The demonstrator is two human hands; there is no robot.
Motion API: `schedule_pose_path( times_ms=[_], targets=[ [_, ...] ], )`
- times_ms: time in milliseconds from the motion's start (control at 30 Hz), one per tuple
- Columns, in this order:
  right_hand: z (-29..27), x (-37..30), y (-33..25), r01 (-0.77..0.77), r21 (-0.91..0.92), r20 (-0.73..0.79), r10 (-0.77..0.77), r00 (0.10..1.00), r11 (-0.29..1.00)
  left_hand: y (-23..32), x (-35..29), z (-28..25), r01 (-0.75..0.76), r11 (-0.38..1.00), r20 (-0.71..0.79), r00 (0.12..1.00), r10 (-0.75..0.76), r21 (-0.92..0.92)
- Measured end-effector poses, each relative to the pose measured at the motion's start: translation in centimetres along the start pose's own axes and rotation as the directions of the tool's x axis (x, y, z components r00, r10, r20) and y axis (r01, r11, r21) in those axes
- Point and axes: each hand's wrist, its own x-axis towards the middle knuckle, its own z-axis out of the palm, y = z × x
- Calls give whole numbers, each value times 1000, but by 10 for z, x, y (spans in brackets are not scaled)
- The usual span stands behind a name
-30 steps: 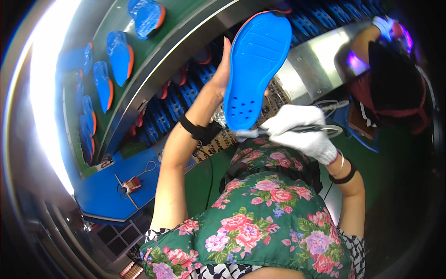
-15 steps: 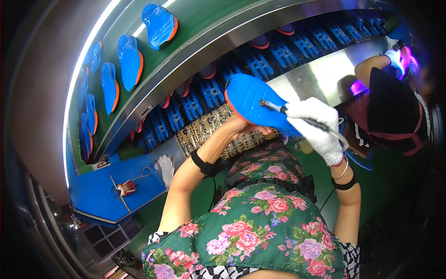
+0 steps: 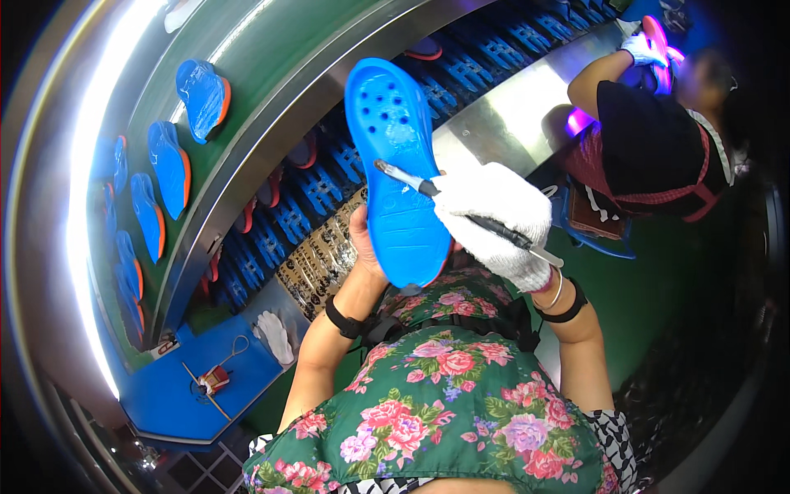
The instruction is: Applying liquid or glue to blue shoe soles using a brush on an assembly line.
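Note:
My left hand [image 3: 363, 247], bare, is closed round the near left side of a blue shoe sole [image 3: 409, 226]; the thumb shows at its edge and the other fingers are hidden underneath. Small holes dot the sole's far end, and shallow grooves cross its near end. A wet gloss covers part of the surface. My right hand [image 3: 499, 221], in a white knitted glove, grips a brush [image 3: 424, 187] with a dark handle. The bristle tip touches or hovers just over the middle of the sole, near its left edge.
Blue soles with orange edges [image 3: 169, 169] lie on a green conveyor [image 3: 247, 58] at the left. Below its metal rim stands a rack of blue holders [image 3: 321, 185]. A blue table [image 3: 177, 395] carries a small red object [image 3: 216, 379] and white gloves [image 3: 274, 336]. A co-worker [image 3: 650, 148] sits at right.
The sole has turned lengthwise, so its holed end now shows and points away from me. The brush has moved left with my right hand. The whole view has shifted a little.

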Motion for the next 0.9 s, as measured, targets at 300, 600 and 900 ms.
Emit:
schedule_pose_path(
  times_ms=[300,600,900],
  targets=[
    [-3,28,8,123,-100,38,-119,992,987,-21,10,2,-73,992,-153,984,89,106],
    [20,21,-9,123,-52,95,-117,989,991,-12,-8,-17,61,936,-101,995,-27,347],
    [8,13,-12,-22,28,-11,22,1000,999,-13,1,-23,-101,956,-77,989,127,274]
  ],
)
